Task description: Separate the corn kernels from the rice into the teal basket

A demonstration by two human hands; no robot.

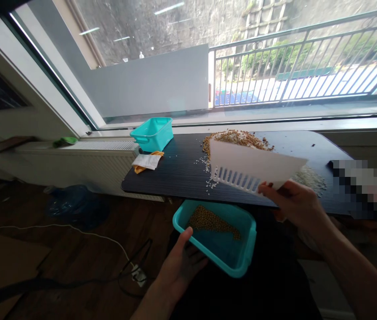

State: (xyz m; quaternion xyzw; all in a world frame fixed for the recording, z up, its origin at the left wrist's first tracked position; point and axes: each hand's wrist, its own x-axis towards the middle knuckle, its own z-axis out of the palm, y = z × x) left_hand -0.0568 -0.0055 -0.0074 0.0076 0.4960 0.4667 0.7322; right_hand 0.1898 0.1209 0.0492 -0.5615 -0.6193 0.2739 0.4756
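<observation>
My left hand [178, 262] grips the near-left rim of a teal plastic tub [231, 258], held below the table's front edge. A heap of brown beans [211, 221] lies in the tub. My right hand [291, 202] is closed on a white slotted sieve tray [251, 166], held tilted over the dark table [175, 171]. Behind the tray, a pile of brown beans [238, 138] mixed with white rice grains [208, 171] spreads on the tabletop. More rice [310, 178] lies to the right of the tray.
A second teal tub [151, 133] stands at the table's back left, with a folded white and orange packet [146, 161] beside it. A radiator [75, 164] runs left under the window. Cables and a white plug [138, 275] lie on the wooden floor. A pixelated patch [365, 186] covers the table's right end.
</observation>
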